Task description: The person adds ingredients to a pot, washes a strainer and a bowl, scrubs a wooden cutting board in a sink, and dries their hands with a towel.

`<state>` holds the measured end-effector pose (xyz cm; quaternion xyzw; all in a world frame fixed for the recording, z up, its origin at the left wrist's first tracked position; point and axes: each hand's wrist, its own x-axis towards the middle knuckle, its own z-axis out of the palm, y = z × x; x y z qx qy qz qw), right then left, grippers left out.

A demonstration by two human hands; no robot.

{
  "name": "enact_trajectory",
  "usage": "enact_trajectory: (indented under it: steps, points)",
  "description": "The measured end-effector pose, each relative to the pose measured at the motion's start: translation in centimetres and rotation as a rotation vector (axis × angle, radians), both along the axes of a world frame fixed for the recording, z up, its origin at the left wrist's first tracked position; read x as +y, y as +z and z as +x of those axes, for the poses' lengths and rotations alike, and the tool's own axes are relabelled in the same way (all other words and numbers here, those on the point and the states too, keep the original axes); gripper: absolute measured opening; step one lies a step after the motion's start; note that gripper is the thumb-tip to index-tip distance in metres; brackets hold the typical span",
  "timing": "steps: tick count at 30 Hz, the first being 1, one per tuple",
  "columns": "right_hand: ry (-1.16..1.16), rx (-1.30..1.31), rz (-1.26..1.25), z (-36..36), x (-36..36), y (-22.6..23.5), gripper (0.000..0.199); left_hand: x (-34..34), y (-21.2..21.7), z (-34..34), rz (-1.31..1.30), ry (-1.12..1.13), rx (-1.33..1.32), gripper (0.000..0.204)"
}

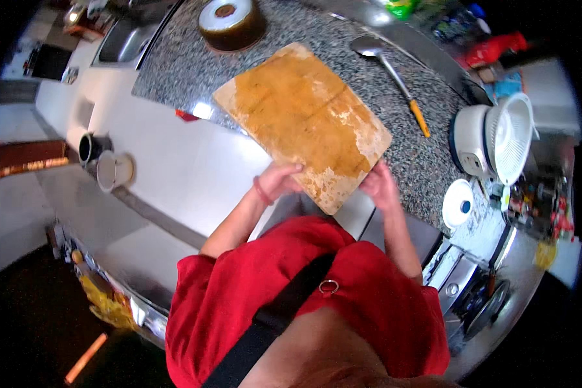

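A worn wooden cutting board (304, 110) with rounded corners and pale, flaked patches is held between my two hands, above the near edge of the speckled granite counter (181, 58). My left hand (282, 179), with a red band at the wrist, grips its near left edge, thumb on top. On the near right edge, my right hand (381, 186) is closed around the board, its fingers partly hidden beneath. A large spoon (398, 81) with a yellow handle lies on the counter just beyond the board's right side.
A round brown container with a silvery top (229, 22) stands at the far left of the counter. On the right are a white rice cooker (470, 139), a white colander (509, 139) and a white lid (458, 203). Lower right is a stove (462, 284); upper left, a sink (128, 44).
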<state>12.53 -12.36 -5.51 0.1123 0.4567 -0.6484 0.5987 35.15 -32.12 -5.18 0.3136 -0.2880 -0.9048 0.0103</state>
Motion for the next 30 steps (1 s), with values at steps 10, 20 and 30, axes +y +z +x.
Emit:
enact_trajectory:
  steps: [10,20,30]
  points:
    - [-0.261,-0.111,-0.343,7.3,-3.1,3.3,0.047,0.3,6.7,-0.6,-0.113,0.114,0.13,0.028]
    - [-0.419,0.024,-0.466,7.5,0.8,7.2,0.052,1.9,9.4,-1.9,-0.272,-0.022,0.299,0.033]
    - [-0.329,0.002,-0.615,4.0,0.7,9.1,0.059,2.5,14.0,-2.1,-0.375,-0.033,0.483,0.058]
